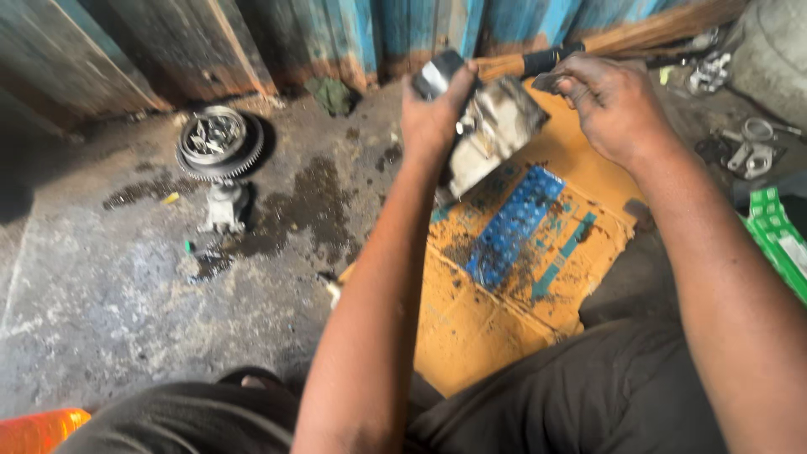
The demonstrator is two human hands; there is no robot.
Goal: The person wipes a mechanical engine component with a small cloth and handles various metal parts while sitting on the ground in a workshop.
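**Greasy metal part held up over the cardboard**

At the far left, an orange object point(38, 429) sat at the bottom corner of your view, cut off by the edge. Above it, the concrete floor point(101, 286) was pale and stained with dark oily patches. A round toothed gear assembly point(217, 141) lay flat on that floor near the blue corrugated wall point(336, 34), and a small pale metal piece point(224, 206) lay just below the gear, touching or almost touching it; the blur made that hard to tell.

Moving toward the middle, your left hand point(433, 118) was raised, fingers wrapped around the upper end of a grimy metal engine part point(492, 130). The part was tilted and held in the air above the orange cardboard sheet point(496, 311), which was spread on the floor and smeared with grease over its blue printed patches. The part itself was blurred, so its finer shape could not be made out.

Just right of the part, your right hand point(614, 105) was curled with fingertips pinched together near the part's upper right edge. You could not tell from the view whether it gripped the part, held something small, or only touched it.

Behind your hands, a wooden-handled tool point(588, 46) lay along the base of the wall. Farther right, several loose metal pieces point(752, 147) rested on the floor, and a green box point(777, 231) showed at the right edge, beside your arm.
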